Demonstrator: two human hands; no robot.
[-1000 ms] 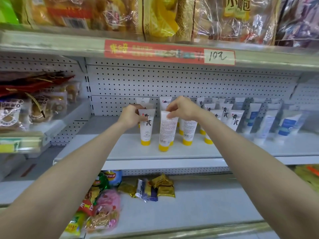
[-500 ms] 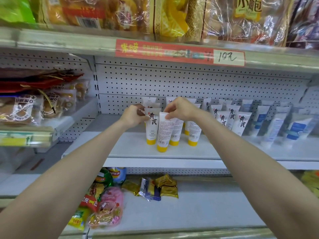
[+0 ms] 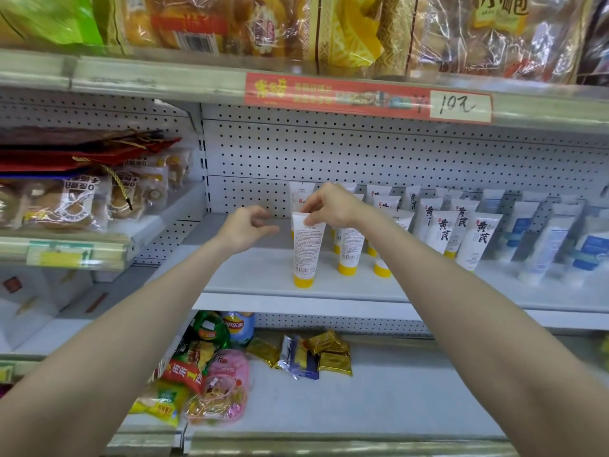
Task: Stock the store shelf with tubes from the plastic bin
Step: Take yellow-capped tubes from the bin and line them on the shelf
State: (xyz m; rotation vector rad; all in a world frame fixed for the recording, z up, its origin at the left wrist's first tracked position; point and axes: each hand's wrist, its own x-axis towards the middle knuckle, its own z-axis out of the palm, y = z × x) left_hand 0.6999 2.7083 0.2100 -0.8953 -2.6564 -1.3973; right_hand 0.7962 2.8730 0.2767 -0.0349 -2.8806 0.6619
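A white tube with a yellow cap (image 3: 305, 250) stands cap-down near the front of the white middle shelf (image 3: 250, 275), its printed back facing me. My right hand (image 3: 331, 206) pinches its flat top edge. My left hand (image 3: 245, 227) hovers just left of it with curled, parted fingers and holds nothing. More white tubes with yellow caps (image 3: 441, 232) stand in rows behind and to the right. The plastic bin is out of view.
Blue-and-white tubes (image 3: 547, 245) fill the shelf's right end. Bagged bread lies on the top shelf (image 3: 296, 24) above a red price strip (image 3: 365, 97). Snack packs (image 3: 204, 374) and gold packets (image 3: 329, 352) lie on the shelf below. A neighbouring shelf at left (image 3: 75, 199) holds wrapped pastries.
My left hand has let go of its tube and drawn away to the left, now empty. My right hand still pinches the front tube. The view has shifted left.
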